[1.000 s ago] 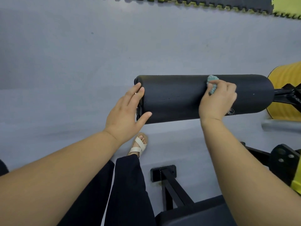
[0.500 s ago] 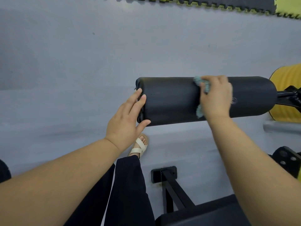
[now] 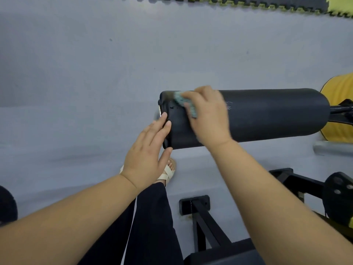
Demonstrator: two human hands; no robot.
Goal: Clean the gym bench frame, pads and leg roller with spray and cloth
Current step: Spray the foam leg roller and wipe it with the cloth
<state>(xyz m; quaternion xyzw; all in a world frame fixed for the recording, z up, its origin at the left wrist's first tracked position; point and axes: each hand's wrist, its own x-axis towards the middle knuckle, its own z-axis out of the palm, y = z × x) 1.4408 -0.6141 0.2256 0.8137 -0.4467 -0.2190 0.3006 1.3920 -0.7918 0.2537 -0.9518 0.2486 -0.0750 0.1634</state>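
The black foam leg roller (image 3: 271,115) lies across the middle of the head view, on a black axle at the right. My right hand (image 3: 208,115) holds a teal cloth (image 3: 184,102) against the roller's top near its left end; the hand is motion-blurred. My left hand (image 3: 149,152) has its fingers straight and rests on the roller's left end cap, thumb under the edge. The black bench frame (image 3: 204,222) runs along the floor below. No spray bottle shows.
Grey floor (image 3: 76,92) spreads around. A yellow roller (image 3: 338,111) sits behind the black one at the right. Black-and-yellow puzzle mats (image 3: 229,2) line the top edge. My sandalled foot (image 3: 168,173) and dark trouser leg stand under the roller. A black bracket (image 3: 338,192) is at the right.
My right hand has slid the cloth leftward along the roller, from right of its middle to near its left end. My left hand stays on the end cap.
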